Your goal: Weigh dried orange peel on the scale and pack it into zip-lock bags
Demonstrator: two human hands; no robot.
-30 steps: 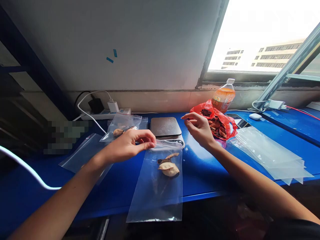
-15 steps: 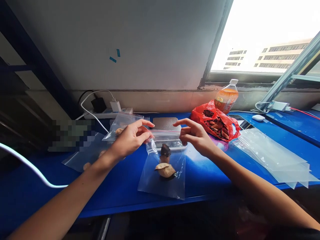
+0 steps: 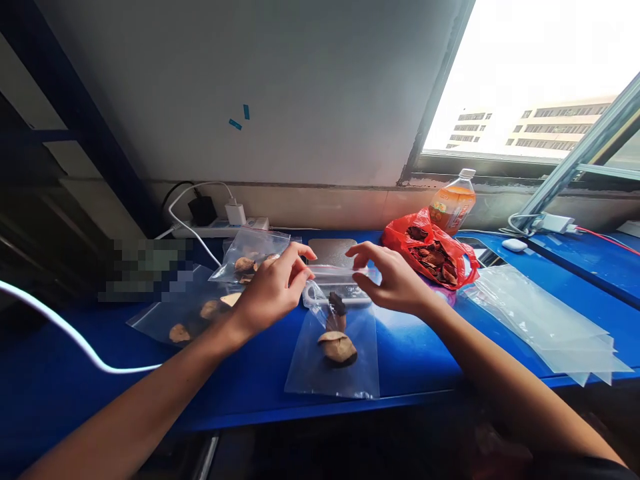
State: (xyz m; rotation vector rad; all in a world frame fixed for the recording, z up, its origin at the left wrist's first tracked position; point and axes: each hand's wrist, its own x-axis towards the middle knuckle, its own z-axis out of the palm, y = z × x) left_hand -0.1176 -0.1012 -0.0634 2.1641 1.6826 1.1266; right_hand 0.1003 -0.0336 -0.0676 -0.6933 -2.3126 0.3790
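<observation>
A clear zip-lock bag (image 3: 303, 377) lies before me, its mouth raised toward my hands. Inside are dried brown pieces (image 3: 337, 348), one pale and curled, another nearly black. My left hand (image 3: 275, 287) pinches the bag's upper left corner between thumb and fingers. At the right end of the zip strip, my right hand (image 3: 395, 280) has its fingers curled round the edge; the exact contact is partly hidden. Behind the bag's mouth sits a flat device (image 3: 331, 251) with a grey top and white front, like a small scale.
Filled clear bags (image 3: 163, 320) lie at left, near a white cable (image 3: 90, 350) and power strip (image 3: 257, 224). A red plastic bag (image 3: 397, 233) of dried pieces stands before an orange drink bottle (image 3: 453, 203). Flat plastic bags (image 3: 560, 327) lie at right on the blue table (image 3: 430, 373).
The view has shifted slightly. My right thumb and index finger have come closer together at the zip strip, and the bag's mouth sits a little lower. My left hand keeps its corner.
</observation>
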